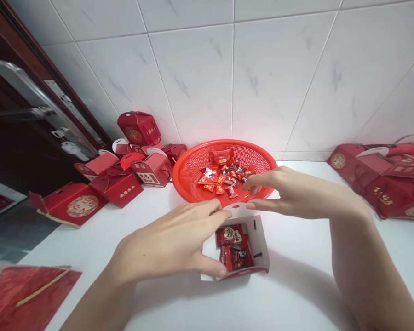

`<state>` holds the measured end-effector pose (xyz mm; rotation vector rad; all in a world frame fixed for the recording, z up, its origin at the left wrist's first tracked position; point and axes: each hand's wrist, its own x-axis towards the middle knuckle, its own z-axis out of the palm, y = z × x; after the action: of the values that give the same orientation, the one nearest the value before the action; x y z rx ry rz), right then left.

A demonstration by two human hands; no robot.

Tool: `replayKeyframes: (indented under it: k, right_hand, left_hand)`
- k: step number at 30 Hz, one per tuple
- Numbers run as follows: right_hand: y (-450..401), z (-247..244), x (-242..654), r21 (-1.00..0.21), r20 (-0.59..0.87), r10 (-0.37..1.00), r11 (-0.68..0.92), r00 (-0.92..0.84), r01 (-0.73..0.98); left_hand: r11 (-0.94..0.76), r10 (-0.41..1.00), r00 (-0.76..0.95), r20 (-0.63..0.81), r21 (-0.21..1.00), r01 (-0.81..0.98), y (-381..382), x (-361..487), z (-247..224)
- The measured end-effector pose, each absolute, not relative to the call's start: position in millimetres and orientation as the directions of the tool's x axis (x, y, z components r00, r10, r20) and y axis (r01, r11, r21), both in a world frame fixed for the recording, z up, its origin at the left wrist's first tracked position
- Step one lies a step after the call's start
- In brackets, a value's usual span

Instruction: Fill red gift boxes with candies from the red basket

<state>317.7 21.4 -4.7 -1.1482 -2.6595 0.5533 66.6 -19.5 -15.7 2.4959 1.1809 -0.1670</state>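
Observation:
An open box (262, 243) with a pale inside stands on the white table, red wrapped sweets (232, 234) lying in it. My left hand (172, 243) is at the box's left side, fingers apart, thumb by the near left corner and fingertips over the far left edge. Beyond the box's far flap, my right hand (293, 193) hovers at the near right rim of a red mesh basket (184, 172), thumb and fingers apart with nothing seen between them. Several small wrapped sweets (231, 177) and a larger red packet lie in the basket.
Several red boxes (120, 188) are grouped at the back left, one on top of others. More red boxes (382, 179) stand at the right. A red bag (31, 294) with a cord lies at the near left. White tiled wall (262, 78) rises behind; a door handle (37, 101) is at left.

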Motion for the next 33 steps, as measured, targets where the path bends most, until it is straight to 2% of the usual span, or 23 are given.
replayKeyframes:
  k: [9, 15, 20, 25, 33]
  right_hand:
    - [-1, 1, 321, -0.41, 0.075, 0.697, 0.673, -0.713, 0.615]
    - [-26, -16, 329, -0.448, 0.183, 0.763, 0.626, -0.621, 0.638]
    - [-59, -63, 319, -0.591, 0.243, 0.858, 0.501, -0.452, 0.632]
    - [-93, -98, 300, -0.785, 0.255, 0.875, 0.436, -0.411, 0.44]
    - [-119, -130, 292, -0.843, 0.379, 0.881, 0.455, -0.283, 0.287]
  left_hand:
    - [-0.637, 0.713, 0.691, -0.121, 0.3, 0.71, -30, 68, -17]
    - [-0.659, 0.711, 0.701, -0.056, 0.292, 0.693, -37, 67, -16]
    - [-0.691, 0.695, 0.719, 0.01, 0.285, 0.664, -51, 61, -24]
    - [-0.714, 0.686, 0.723, 0.082, 0.266, 0.647, -70, 55, -36]
    - [-0.695, 0.703, 0.707, 0.077, 0.285, 0.66, -73, 53, -42]
